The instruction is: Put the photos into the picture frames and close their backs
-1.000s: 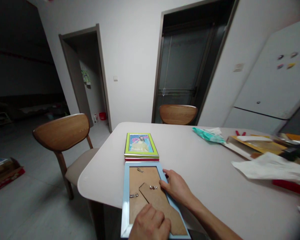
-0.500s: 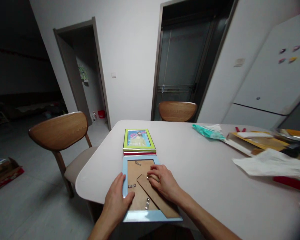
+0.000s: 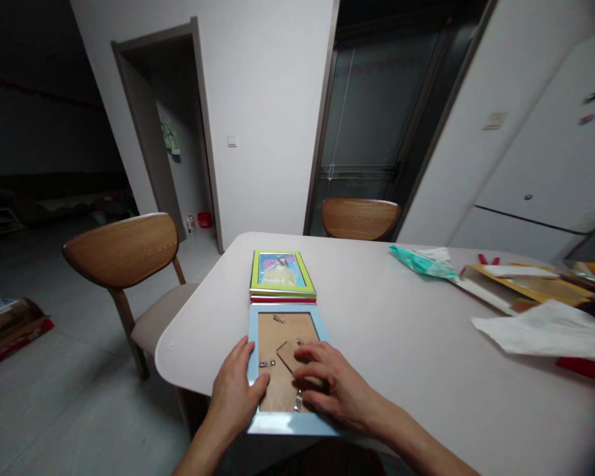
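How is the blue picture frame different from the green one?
The blue frame lies face down, brown backing showing; the green frame lies face up, showing its picture. The left hand and right hand touch the blue frame; none touch the green frame. Both lie flat.

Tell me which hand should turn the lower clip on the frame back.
Likely the right hand: it lies right beside that clip, while the left hand rests on the blue frame's left edge.

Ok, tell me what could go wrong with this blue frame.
The blue frame lies face down at the table edge, so pressure from the left hand or right hand might tip it off. The metal tabs on its back could nick skin. A forward shove could bump the green frame.
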`<state>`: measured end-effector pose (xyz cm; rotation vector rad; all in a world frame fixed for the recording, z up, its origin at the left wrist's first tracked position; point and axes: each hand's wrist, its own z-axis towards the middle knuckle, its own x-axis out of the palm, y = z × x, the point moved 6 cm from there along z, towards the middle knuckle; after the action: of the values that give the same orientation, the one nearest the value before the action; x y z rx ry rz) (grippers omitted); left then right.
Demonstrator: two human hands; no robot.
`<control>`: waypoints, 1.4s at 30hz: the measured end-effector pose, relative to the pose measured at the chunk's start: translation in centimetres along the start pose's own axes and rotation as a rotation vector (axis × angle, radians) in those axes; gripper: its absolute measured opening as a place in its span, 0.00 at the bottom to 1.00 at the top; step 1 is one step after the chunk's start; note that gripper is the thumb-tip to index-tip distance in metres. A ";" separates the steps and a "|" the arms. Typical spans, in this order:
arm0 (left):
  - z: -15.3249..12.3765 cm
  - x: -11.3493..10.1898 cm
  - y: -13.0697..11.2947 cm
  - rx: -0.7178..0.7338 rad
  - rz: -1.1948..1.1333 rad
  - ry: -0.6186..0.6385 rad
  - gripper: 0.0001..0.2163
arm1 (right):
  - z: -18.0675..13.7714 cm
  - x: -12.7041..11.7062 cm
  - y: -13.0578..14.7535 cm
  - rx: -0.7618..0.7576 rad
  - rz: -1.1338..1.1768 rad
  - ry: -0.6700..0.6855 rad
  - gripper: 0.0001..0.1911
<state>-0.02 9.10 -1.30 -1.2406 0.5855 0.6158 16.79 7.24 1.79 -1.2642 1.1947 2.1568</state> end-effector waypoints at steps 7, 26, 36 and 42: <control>0.1 0.4 0.0 -0.006 0.067 0.021 0.23 | 0.5 1.2 1.0 -0.038 0.027 0.035 0.05; -0.1 0.1 0.0 0.030 0.042 0.004 0.23 | 4.4 2.2 1.6 0.111 -0.154 -0.031 0.09; -0.2 0.2 -0.1 0.051 0.043 -0.013 0.23 | 6.2 3.0 1.1 0.165 -0.200 -0.091 0.08; -0.2 0.1 0.1 0.027 0.010 -0.022 0.23 | 7.2 1.6 -2.4 0.289 -0.249 -0.133 0.13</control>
<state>-0.01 8.91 -1.45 -1.2054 0.5803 0.6270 13.79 14.31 1.00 -1.0656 1.1750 1.7866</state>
